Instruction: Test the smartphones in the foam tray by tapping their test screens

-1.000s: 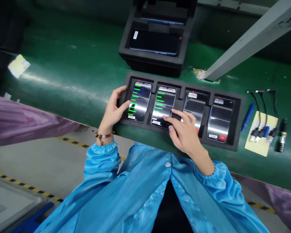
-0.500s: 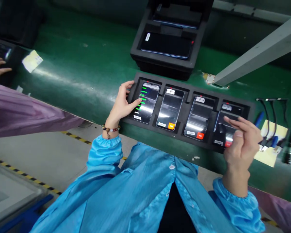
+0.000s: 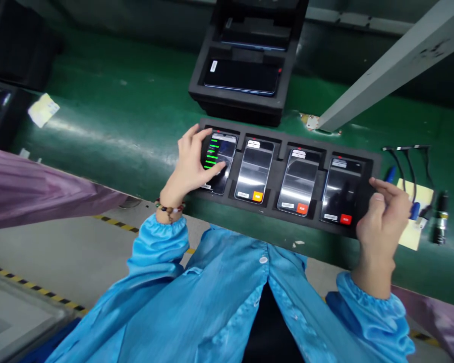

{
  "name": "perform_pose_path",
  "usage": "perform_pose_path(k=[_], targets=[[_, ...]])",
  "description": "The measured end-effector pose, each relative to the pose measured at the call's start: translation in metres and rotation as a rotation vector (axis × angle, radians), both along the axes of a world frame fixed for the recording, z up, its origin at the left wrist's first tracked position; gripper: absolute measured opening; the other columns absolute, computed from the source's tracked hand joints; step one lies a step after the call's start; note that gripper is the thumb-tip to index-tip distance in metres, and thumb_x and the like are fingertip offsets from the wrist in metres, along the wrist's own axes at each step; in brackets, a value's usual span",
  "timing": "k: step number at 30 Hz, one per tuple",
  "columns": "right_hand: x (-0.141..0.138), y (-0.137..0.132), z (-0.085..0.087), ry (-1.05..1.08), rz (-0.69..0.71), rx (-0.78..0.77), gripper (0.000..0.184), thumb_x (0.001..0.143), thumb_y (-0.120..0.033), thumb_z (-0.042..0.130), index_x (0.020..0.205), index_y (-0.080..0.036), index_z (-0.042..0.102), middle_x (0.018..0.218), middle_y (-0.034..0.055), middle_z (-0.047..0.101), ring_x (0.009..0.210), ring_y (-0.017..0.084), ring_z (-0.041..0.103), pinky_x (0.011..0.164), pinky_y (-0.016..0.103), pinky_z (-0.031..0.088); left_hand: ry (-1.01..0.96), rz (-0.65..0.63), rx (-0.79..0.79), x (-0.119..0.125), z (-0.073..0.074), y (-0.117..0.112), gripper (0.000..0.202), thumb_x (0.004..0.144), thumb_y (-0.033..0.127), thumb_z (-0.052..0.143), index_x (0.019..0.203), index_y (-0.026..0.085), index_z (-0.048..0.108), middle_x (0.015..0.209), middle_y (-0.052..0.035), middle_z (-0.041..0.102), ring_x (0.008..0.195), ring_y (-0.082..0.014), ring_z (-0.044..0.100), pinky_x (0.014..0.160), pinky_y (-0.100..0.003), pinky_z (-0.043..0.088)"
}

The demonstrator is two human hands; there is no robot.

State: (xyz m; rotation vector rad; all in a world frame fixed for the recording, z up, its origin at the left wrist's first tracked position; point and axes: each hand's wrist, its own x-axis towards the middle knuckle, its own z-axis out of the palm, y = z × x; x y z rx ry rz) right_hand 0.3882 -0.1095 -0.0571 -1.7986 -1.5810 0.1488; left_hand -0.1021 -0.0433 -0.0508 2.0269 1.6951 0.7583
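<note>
A black foam tray (image 3: 276,217) lies along the near side of the bench, with several smartphones set in its slots. My left hand (image 3: 192,164) is over the leftmost phone (image 3: 227,151), fingers and thumb spread across it; green text lines show on that screen. Beside it is a phone with an orange button (image 3: 255,171). A third phone (image 3: 298,181) and the rightmost phone (image 3: 342,191) each show a red button. At the tray's right end, my right hand (image 3: 384,214) has its index finger extended near the edge, nothing visible in it.
Farther back stands a stacked black foam tray (image 3: 238,98) with dark phones. A grey metal post (image 3: 382,70) rises behind the right end. Cables (image 3: 410,166), a yellow paper (image 3: 408,237) and a black tool (image 3: 441,217) lie right. Another person's pink sleeve (image 3: 41,186) is at left.
My right hand has moved off the rightmost phone to the tray's right edge, uncovering its screen. My left thumb has shifted over the leftmost phone. The whole view has moved slightly.
</note>
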Motion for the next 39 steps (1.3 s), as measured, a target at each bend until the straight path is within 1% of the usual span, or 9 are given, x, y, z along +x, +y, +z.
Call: perform_pose_path(k=[3, 7, 11, 16, 22, 26, 31, 34, 39], targets=[[-0.003, 0.004, -0.001, 0.02, 0.001, -0.055, 0.044, 0.106, -0.044, 0.052, 0.137, -0.024, 0.075, 0.14, 0.0188, 0.077, 0.137, 0.041, 0.066, 0.117, 0.064, 0.044, 0.062, 0.042, 0.051, 0.031, -0.002, 0.016, 0.097, 0.083, 0.076, 0.086, 0.162, 0.035, 0.049, 0.181, -0.0162, 0.03, 0.166, -0.0499, 0.026, 0.134, -0.075, 0.028], [-0.013, 0.01, -0.001, 0.024, -0.032, -0.105, 0.043, 0.101, -0.042, 0.056, 0.135, -0.022, 0.075, 0.134, 0.0178, 0.079, 0.136, 0.041, 0.065, 0.119, 0.063, 0.043, 0.156, 0.124, 0.017, 0.051, -0.002, 0.027, 0.093, 0.083, 0.07, 0.086, 0.161, 0.032, 0.052, 0.176, -0.0183, 0.039, 0.159, -0.0539, 0.034, 0.127, -0.081, 0.033], [-0.026, 0.012, 0.007, 0.071, -0.068, -0.166, 0.045, 0.102, -0.042, 0.051, 0.138, -0.021, 0.071, 0.137, 0.0147, 0.076, 0.145, 0.037, 0.058, 0.126, 0.064, 0.038, 0.225, 0.198, -0.036, 0.048, 0.006, 0.027, 0.089, 0.087, 0.059, 0.082, 0.163, 0.028, 0.049, 0.174, -0.0194, 0.041, 0.162, -0.0493, 0.034, 0.131, -0.073, 0.037], [-0.038, 0.012, 0.015, 0.184, -0.106, -0.192, 0.039, 0.105, -0.044, 0.05, 0.131, -0.023, 0.07, 0.138, 0.0136, 0.073, 0.143, 0.035, 0.057, 0.125, 0.065, 0.039, 0.206, 0.229, -0.018, 0.044, 0.005, 0.031, 0.09, 0.085, 0.047, 0.081, 0.163, 0.021, 0.046, 0.171, -0.0209, 0.046, 0.168, -0.0487, 0.028, 0.138, -0.068, 0.029], [-0.04, 0.012, 0.013, 0.233, -0.162, -0.169, 0.03, 0.107, -0.043, 0.051, 0.119, -0.024, 0.072, 0.128, 0.0104, 0.076, 0.139, 0.035, 0.058, 0.123, 0.066, 0.039, 0.197, 0.239, 0.015, 0.045, 0.001, 0.034, 0.089, 0.084, 0.037, 0.078, 0.164, 0.021, 0.043, 0.169, -0.0205, 0.05, 0.162, -0.0472, 0.042, 0.133, -0.066, 0.038], [-0.039, 0.013, 0.008, 0.234, -0.184, -0.133, 0.028, 0.107, -0.042, 0.052, 0.112, -0.023, 0.072, 0.125, 0.0105, 0.079, 0.133, 0.036, 0.062, 0.12, 0.066, 0.041, 0.182, 0.218, 0.025, 0.042, -0.002, 0.031, 0.092, 0.084, 0.031, 0.078, 0.166, 0.018, 0.04, 0.171, -0.0211, 0.047, 0.166, -0.0451, 0.039, 0.136, -0.063, 0.036], [-0.057, 0.007, 0.014, 0.15, -0.092, -0.066, 0.034, 0.108, -0.042, 0.055, 0.132, -0.022, 0.069, 0.139, 0.0146, 0.073, 0.142, 0.039, 0.059, 0.123, 0.071, 0.037, 0.185, 0.186, 0.065, 0.049, 0.002, 0.024, 0.09, 0.091, 0.04, 0.076, 0.169, 0.019, 0.036, 0.177, -0.0224, 0.04, 0.172, -0.0431, 0.027, 0.139, -0.066, 0.028], [-0.07, 0.001, 0.023, 0.088, 0.015, -0.086, 0.037, 0.108, -0.043, 0.055, 0.138, -0.025, 0.068, 0.144, 0.0139, 0.072, 0.149, 0.04, 0.055, 0.127, 0.073, 0.032, 0.2, 0.181, 0.077, 0.051, 0.01, 0.018, 0.088, 0.094, 0.051, 0.077, 0.168, 0.023, 0.04, 0.18, -0.0217, 0.033, 0.171, -0.0444, 0.027, 0.138, -0.069, 0.029], [-0.059, -0.005, 0.026, 0.062, -0.114, -0.104, 0.04, 0.108, -0.044, 0.053, 0.139, -0.023, 0.068, 0.146, 0.0161, 0.072, 0.15, 0.043, 0.053, 0.126, 0.076, 0.031, 0.168, 0.143, 0.096, 0.058, 0.026, 0.013, 0.082, 0.098, 0.063, 0.072, 0.164, 0.023, 0.046, 0.174, -0.0222, 0.041, 0.168, -0.0422, 0.033, 0.138, -0.064, 0.031]])
